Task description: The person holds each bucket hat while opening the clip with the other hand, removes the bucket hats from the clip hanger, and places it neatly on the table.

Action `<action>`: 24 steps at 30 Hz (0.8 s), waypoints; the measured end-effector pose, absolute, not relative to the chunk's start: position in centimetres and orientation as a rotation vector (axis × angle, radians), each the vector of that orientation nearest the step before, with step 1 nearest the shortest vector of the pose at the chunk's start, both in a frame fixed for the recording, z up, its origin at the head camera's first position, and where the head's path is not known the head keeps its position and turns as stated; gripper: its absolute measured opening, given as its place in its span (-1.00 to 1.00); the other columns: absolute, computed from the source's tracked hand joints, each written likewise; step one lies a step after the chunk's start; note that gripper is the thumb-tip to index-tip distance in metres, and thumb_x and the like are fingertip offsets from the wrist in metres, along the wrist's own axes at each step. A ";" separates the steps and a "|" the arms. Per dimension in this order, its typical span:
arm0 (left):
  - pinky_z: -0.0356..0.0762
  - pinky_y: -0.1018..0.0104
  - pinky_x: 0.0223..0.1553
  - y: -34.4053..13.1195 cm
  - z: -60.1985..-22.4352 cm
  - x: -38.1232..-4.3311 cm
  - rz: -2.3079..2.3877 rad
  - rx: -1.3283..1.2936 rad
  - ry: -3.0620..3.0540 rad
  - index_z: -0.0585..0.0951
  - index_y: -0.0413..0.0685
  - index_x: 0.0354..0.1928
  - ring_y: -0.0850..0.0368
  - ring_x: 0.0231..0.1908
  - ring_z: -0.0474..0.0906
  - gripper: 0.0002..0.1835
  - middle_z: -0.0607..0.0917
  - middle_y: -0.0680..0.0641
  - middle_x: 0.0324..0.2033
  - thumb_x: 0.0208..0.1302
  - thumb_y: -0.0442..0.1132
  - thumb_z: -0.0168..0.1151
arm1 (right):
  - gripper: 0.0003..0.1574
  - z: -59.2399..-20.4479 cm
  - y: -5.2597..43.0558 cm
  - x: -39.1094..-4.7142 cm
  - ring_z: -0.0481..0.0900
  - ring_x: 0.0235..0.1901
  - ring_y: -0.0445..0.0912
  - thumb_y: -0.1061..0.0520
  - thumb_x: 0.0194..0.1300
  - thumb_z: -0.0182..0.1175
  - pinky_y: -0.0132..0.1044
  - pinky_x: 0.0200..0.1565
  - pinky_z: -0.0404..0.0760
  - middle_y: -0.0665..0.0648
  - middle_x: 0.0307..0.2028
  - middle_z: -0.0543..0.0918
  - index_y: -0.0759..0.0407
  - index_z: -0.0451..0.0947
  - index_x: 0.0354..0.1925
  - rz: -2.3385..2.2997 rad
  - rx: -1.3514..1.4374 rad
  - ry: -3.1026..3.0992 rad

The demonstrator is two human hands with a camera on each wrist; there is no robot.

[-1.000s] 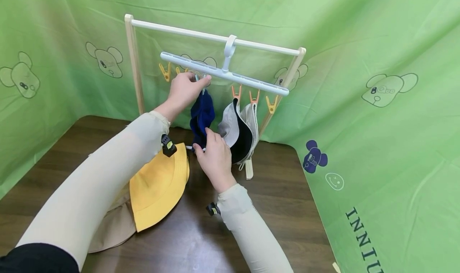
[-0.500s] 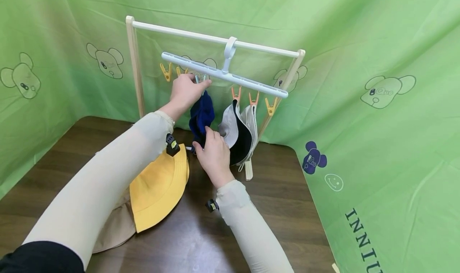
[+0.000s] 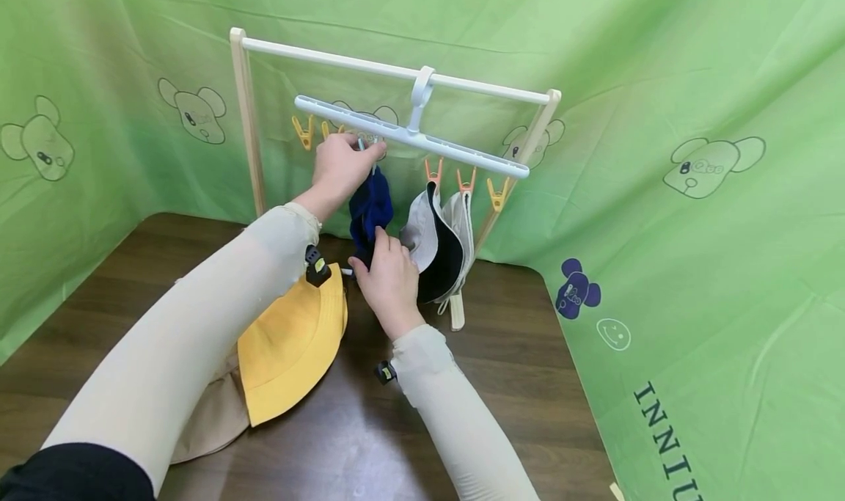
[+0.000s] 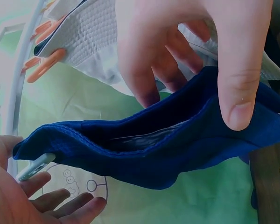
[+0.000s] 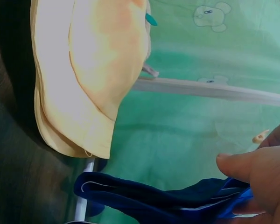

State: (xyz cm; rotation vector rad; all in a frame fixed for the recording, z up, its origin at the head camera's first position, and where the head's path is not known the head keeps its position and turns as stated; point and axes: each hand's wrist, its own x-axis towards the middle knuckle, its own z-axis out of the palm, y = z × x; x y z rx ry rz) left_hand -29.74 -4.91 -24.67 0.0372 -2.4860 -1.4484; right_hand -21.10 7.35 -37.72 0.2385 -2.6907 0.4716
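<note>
In the head view, a dark blue hat point(image 3: 372, 206) hangs beneath the white hanger point(image 3: 396, 130). My left hand point(image 3: 342, 165) pinches a light blue clothespin at the hat's upper end; the left wrist view shows this clothespin point(image 4: 36, 167) on the fabric edge. Lower down, my right hand point(image 3: 389, 277) holds the hat, thumb on one side and fingers on the other. The hat's opening gapes between the hands in the left wrist view. The right wrist view shows the hat's lower end point(image 5: 107, 184) and my left hand point(image 5: 266, 177).
The hanger hooks over a white rail point(image 3: 330, 56) on a wooden stand. A light grey and black hat point(image 3: 441, 248) hangs from orange clothespins. Yellow clothespins point(image 3: 304, 132) dangle at both ends. A yellow hat point(image 3: 297, 347) and a beige hat point(image 3: 214, 420) lie on the wooden table point(image 3: 515, 384).
My right hand has shifted slightly up and left along the blue hat, whose lower part moves a little. My left hand stays nearly in place at the clothespin.
</note>
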 end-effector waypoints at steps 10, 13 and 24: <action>0.28 0.29 -0.46 -4.9 -24.6 -29.6 -1.436 0.080 -2.505 0.62 0.02 -0.45 0.08 -0.45 0.41 -0.53 0.50 0.05 -0.59 0.31 0.27 0.26 | -0.16 -38.1 6.9 -22.2 0.69 -0.06 0.13 -0.29 0.39 0.27 0.06 -0.11 0.69 0.21 0.00 0.72 0.20 0.41 0.39 0.342 0.179 -2.657; 0.26 0.30 -0.47 -4.8 -24.5 -29.5 -1.438 0.091 -2.510 0.60 0.03 -0.47 0.08 -0.47 0.39 -0.52 0.47 0.06 -0.61 0.30 0.28 0.26 | -0.31 -38.2 7.0 -22.4 0.72 -0.18 0.12 -0.21 0.42 0.27 0.06 -0.23 0.70 0.20 -0.13 0.76 0.21 0.51 0.28 0.303 0.192 -2.628; 0.24 0.28 -0.50 -4.6 -24.5 -29.6 -1.435 0.106 -2.515 0.57 0.02 -0.45 0.07 -0.48 0.39 -0.52 0.46 0.04 -0.61 0.27 0.28 0.32 | -0.74 -38.5 7.5 -22.7 0.72 -0.49 0.09 0.06 0.41 0.22 -0.03 -0.48 0.65 0.15 -0.41 0.77 0.15 0.70 -0.05 0.164 0.267 -2.552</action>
